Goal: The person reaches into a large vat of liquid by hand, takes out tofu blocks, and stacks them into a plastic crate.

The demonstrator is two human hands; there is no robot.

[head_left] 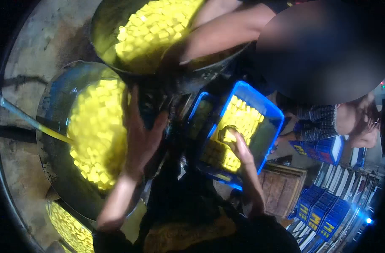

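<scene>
My left hand (142, 137) is at the right rim of a large dark pan (59, 168), thumb spread away from the fingers. I see nothing held in it. Many yellow cubes that look like tofu (97, 126) fill the pan, in what looks like liquid. Over a blue crate (273, 110), my right hand (242, 151) has its fingers curled round a yellow tofu cube (229, 135). Below it, more yellow cubes (247, 116) lie packed in rows in the crate.
A second pan (100, 31) of yellow cubes stands ahead, with another person's arm (230, 31) reaching into it. A pale hose (36, 122) runs into the near pan. Blue crates (321, 211) and a wooden board (281, 189) are at right. Another person (348, 122) is farther off.
</scene>
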